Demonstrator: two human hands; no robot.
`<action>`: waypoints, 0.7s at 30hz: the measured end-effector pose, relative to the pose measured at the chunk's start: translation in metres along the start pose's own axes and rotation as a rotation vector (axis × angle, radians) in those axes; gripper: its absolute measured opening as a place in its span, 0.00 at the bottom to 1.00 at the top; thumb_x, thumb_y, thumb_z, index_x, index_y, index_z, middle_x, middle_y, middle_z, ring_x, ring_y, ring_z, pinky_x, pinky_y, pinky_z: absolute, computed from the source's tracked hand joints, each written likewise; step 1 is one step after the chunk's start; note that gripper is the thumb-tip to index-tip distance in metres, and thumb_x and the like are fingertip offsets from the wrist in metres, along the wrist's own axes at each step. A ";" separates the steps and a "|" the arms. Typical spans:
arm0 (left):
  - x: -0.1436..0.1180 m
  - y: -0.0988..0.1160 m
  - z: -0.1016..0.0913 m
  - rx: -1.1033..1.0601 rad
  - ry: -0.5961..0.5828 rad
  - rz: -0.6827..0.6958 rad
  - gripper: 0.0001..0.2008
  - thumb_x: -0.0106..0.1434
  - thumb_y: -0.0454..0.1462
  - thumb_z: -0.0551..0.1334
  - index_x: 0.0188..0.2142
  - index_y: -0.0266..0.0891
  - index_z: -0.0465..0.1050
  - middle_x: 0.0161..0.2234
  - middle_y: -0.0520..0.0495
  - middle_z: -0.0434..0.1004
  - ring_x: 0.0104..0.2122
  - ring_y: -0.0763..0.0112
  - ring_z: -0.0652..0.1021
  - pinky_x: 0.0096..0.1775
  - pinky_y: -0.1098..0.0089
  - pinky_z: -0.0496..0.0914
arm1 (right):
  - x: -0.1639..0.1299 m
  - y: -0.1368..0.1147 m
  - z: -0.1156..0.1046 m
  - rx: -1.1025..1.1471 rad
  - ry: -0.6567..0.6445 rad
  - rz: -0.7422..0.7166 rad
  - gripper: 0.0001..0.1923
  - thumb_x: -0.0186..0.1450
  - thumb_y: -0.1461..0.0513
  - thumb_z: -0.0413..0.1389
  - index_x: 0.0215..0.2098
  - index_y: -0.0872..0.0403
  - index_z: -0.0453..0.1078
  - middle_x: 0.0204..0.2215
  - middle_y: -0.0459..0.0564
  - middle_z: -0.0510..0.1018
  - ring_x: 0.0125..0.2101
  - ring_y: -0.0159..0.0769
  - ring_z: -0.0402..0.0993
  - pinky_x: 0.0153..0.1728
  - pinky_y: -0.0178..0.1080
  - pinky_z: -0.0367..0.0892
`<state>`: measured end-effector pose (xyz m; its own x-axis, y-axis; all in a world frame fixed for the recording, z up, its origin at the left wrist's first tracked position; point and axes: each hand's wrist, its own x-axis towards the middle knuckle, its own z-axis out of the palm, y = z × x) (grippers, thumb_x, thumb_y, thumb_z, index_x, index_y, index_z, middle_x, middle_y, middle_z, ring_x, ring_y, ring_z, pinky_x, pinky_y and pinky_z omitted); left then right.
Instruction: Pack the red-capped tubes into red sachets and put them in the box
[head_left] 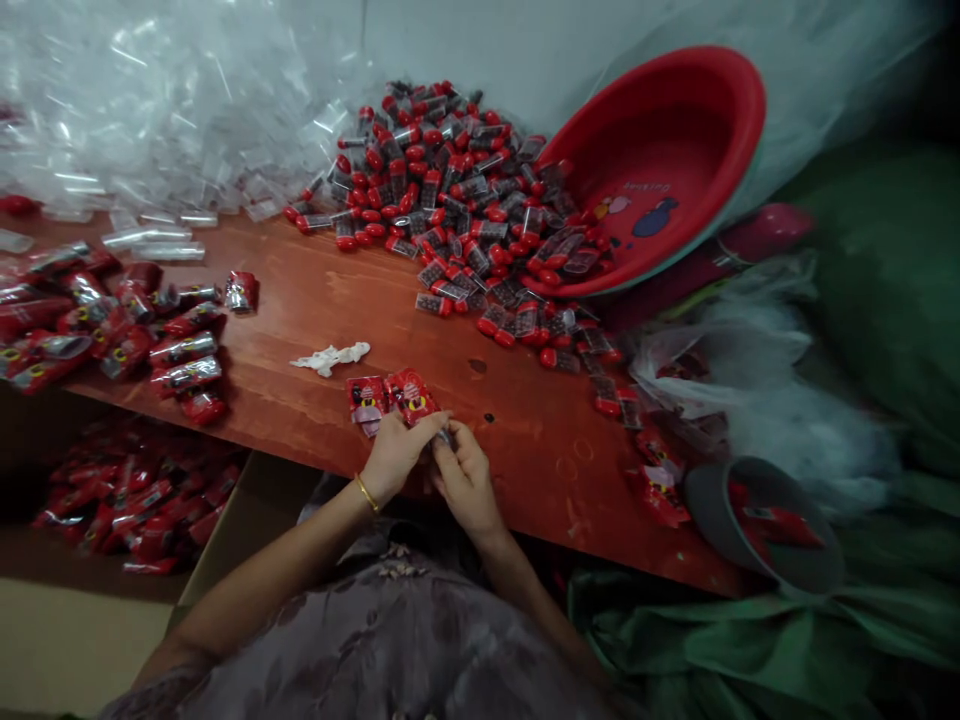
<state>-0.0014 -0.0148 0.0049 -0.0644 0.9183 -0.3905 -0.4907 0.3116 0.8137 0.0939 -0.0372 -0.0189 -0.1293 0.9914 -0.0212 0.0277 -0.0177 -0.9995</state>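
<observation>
My left hand (397, 455), with a gold bangle at the wrist, is closed at the table's front edge, its thumb against a red printed packet (411, 394). My right hand (466, 482) meets it fingertip to fingertip. Between the thumbs and fingers shows a small dark, shiny piece (445, 438); most of it is hidden by the fingers. Another red packet (367, 400) lies flat on the table just left of the first. Behind these is a crumpled white scrap (330, 357).
Small clear containers with red ends (450, 190) are heaped at the back, spilling from a tilted red basin (675, 130). Clear plastic sleeves (165, 110) pile up at back left. Filled red packets (120, 330) lie left, above a box of packets (142, 500). A grey bucket (709, 510) stands right.
</observation>
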 end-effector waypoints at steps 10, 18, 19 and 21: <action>0.011 -0.008 -0.006 0.032 -0.014 0.225 0.16 0.48 0.46 0.69 0.25 0.36 0.72 0.22 0.54 0.72 0.24 0.77 0.70 0.30 0.76 0.65 | 0.007 0.012 -0.016 -0.236 0.161 -0.116 0.14 0.67 0.57 0.49 0.47 0.52 0.66 0.41 0.50 0.75 0.39 0.35 0.72 0.42 0.39 0.68; 0.030 -0.026 -0.014 0.475 -0.221 0.427 0.13 0.60 0.41 0.59 0.42 0.38 0.75 0.38 0.45 0.79 0.38 0.65 0.76 0.44 0.66 0.68 | 0.031 0.028 -0.061 -0.463 0.165 -0.296 0.10 0.66 0.59 0.50 0.40 0.51 0.72 0.36 0.49 0.78 0.39 0.36 0.73 0.43 0.41 0.67; 0.030 -0.028 -0.014 0.512 -0.223 0.433 0.14 0.60 0.41 0.59 0.43 0.38 0.75 0.39 0.45 0.79 0.39 0.65 0.76 0.45 0.66 0.68 | 0.032 0.028 -0.064 -0.500 0.162 -0.328 0.09 0.66 0.59 0.51 0.37 0.51 0.72 0.34 0.49 0.78 0.37 0.36 0.73 0.41 0.40 0.67; 0.030 -0.031 -0.014 0.570 -0.223 0.446 0.14 0.61 0.40 0.58 0.44 0.39 0.74 0.42 0.44 0.79 0.41 0.64 0.76 0.46 0.65 0.68 | 0.033 0.028 -0.069 -0.561 0.156 -0.386 0.08 0.65 0.60 0.52 0.35 0.51 0.72 0.32 0.48 0.78 0.34 0.36 0.73 0.38 0.40 0.67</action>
<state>-0.0003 -0.0002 -0.0380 0.0555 0.9957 0.0746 0.0702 -0.0784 0.9944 0.1586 0.0042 -0.0462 -0.0905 0.9213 0.3782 0.5216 0.3674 -0.7700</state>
